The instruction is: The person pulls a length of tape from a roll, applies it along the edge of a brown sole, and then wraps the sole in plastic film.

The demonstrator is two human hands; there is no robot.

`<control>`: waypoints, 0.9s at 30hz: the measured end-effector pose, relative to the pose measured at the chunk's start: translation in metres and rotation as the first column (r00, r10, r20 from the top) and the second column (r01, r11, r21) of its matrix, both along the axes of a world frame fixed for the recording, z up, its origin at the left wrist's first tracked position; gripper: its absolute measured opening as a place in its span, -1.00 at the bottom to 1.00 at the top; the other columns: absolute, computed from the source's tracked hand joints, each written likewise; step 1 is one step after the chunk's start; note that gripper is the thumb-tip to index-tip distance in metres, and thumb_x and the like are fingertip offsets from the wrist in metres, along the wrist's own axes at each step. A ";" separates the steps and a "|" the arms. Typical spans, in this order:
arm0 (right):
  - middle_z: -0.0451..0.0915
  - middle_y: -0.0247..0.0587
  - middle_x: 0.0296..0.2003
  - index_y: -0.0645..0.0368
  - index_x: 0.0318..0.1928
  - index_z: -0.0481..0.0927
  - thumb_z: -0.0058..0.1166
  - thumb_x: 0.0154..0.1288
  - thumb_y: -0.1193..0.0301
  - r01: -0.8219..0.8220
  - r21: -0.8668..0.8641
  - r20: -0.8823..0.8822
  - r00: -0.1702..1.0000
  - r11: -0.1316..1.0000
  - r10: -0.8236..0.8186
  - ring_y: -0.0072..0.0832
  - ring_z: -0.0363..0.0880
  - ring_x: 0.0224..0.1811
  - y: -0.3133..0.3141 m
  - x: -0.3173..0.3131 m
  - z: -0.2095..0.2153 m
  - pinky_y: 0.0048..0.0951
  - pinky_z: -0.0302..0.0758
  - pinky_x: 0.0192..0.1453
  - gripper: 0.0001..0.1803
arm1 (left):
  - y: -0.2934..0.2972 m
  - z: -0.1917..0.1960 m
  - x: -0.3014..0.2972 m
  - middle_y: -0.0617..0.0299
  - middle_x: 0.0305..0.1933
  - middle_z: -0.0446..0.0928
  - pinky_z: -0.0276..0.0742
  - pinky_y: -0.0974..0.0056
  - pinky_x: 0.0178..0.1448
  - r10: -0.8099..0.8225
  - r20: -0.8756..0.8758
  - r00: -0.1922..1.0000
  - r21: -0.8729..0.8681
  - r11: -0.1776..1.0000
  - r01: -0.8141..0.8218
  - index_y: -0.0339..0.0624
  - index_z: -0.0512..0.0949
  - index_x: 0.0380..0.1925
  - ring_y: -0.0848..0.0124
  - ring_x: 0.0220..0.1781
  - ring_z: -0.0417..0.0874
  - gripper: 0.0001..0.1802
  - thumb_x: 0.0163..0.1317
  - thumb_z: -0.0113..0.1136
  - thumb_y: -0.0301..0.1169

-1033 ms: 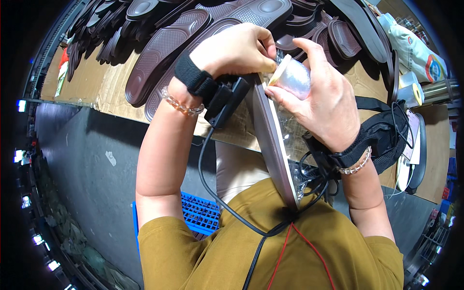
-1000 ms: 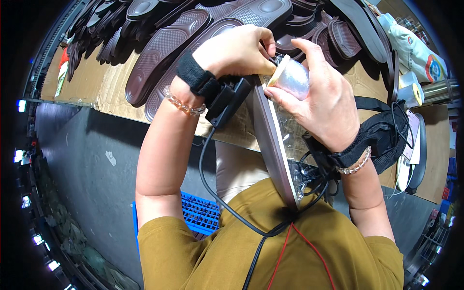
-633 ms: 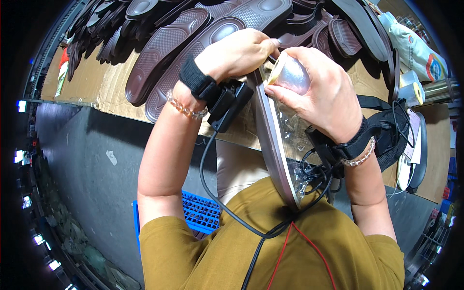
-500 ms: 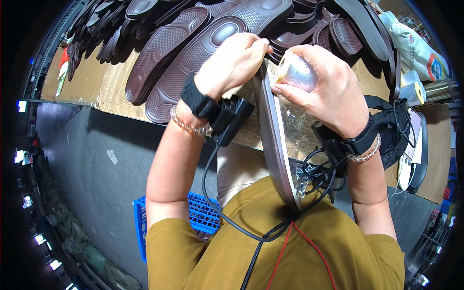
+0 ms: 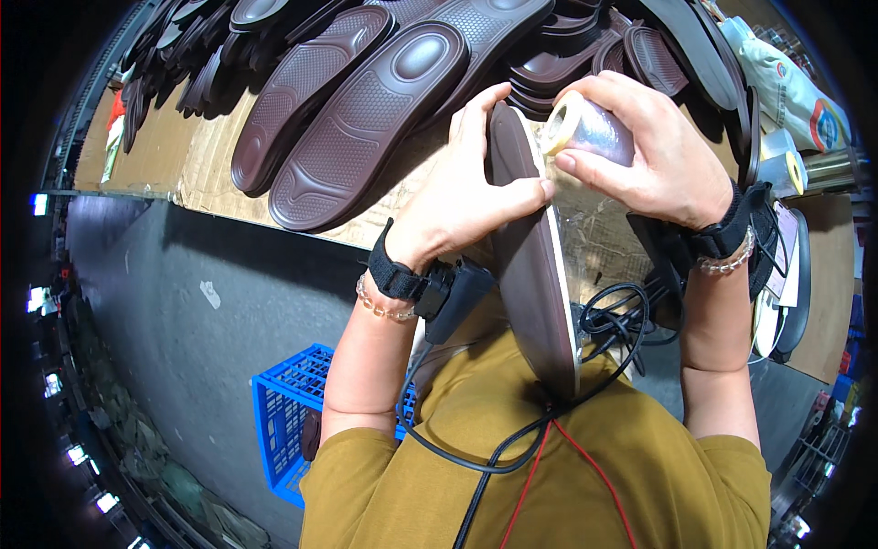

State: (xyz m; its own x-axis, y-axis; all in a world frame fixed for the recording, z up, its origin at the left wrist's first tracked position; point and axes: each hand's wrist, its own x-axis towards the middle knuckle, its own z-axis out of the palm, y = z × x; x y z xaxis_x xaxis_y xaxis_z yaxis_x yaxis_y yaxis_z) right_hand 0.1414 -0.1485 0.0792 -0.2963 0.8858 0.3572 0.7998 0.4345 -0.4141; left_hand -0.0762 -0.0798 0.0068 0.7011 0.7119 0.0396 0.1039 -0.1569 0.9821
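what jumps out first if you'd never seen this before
Dead centre, a brown shoe sole stands on edge against the person's chest, with the left hand gripping its upper part and the right hand pressing a roll of clear tape to its top. Behind the hands, rows of dark brown soles cover a cardboard-topped bench, and a blue plastic crate sits on the floor at lower left.
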 end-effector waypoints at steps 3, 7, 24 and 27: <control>0.63 -0.02 -0.40 0.24 -0.13 0.61 0.39 0.23 0.17 0.013 -0.133 -0.101 0.995 0.991 -0.026 -0.11 0.67 -0.34 0.001 0.000 0.005 -0.27 0.59 -0.22 -0.59 | 0.000 -0.001 -0.003 -0.27 0.49 0.15 0.24 0.01 0.58 -0.022 0.001 1.000 0.012 1.000 0.022 -0.25 0.04 0.55 -0.06 0.53 0.25 0.21 -0.05 0.48 -0.08; 0.67 0.01 -0.40 0.25 -0.14 0.61 0.46 0.20 0.13 0.123 0.002 -0.124 0.985 0.992 -0.121 -0.10 0.74 -0.33 0.000 -0.008 0.004 -0.28 0.62 -0.22 -0.53 | -0.003 -0.005 -0.003 -0.28 0.48 0.16 0.24 0.00 0.58 -0.017 0.059 0.998 -0.011 1.000 0.017 -0.25 0.05 0.55 -0.07 0.54 0.24 0.21 -0.06 0.47 -0.07; 0.72 -0.07 -0.26 0.19 -0.01 0.63 0.56 0.10 0.24 0.279 0.231 0.016 0.957 0.932 -0.290 -0.22 0.79 -0.23 0.005 -0.022 -0.012 -0.37 0.67 -0.11 -0.48 | -0.004 -0.015 -0.001 -0.25 0.48 0.14 0.21 -0.03 0.58 0.013 0.096 0.995 0.083 0.996 -0.021 -0.26 0.04 0.55 -0.08 0.54 0.22 0.19 -0.04 0.44 -0.11; 0.72 -0.06 -0.26 0.19 -0.02 0.63 0.56 0.09 0.24 0.276 0.219 0.012 0.958 0.936 -0.286 -0.21 0.79 -0.23 0.006 -0.024 -0.011 -0.36 0.66 -0.11 -0.48 | -0.005 -0.014 -0.002 -0.25 0.47 0.15 0.22 -0.02 0.58 0.023 0.070 0.997 0.112 0.993 -0.031 -0.27 0.04 0.54 -0.08 0.53 0.22 0.18 -0.04 0.43 -0.11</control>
